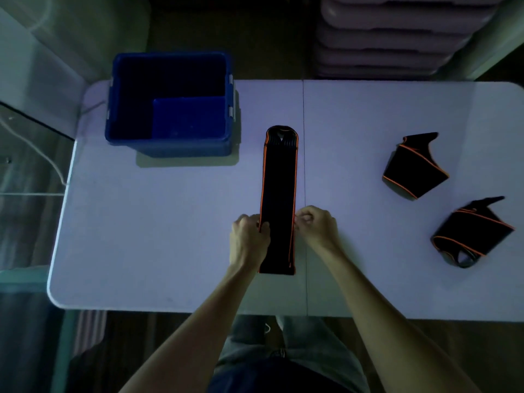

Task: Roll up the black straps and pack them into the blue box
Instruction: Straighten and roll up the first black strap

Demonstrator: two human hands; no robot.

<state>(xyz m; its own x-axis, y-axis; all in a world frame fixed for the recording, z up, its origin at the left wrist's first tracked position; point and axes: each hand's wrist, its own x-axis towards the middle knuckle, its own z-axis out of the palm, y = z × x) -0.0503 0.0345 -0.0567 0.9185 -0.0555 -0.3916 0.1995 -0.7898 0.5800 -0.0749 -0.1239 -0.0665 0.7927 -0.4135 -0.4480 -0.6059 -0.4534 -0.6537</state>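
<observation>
- Three black straps are counted: one flat strap [278, 199] is laid mid-counter [170, 236], pinched at its edges by left hand [248, 239] and right hand [316, 225].
- Two folded straps [414, 165] [472, 232] are seen near the right edge.
- One blue box [170, 103] is parked at the far-left corner.

Long black strap [278, 199] w/ orange edging lies flat & straight mid-table, far end rounded, near end square. Two more black/orange straps, loosely folded, on the right: one farther [415, 165], one nearer [472, 232]. Blue box [170, 104] open, far left, upright
</observation>
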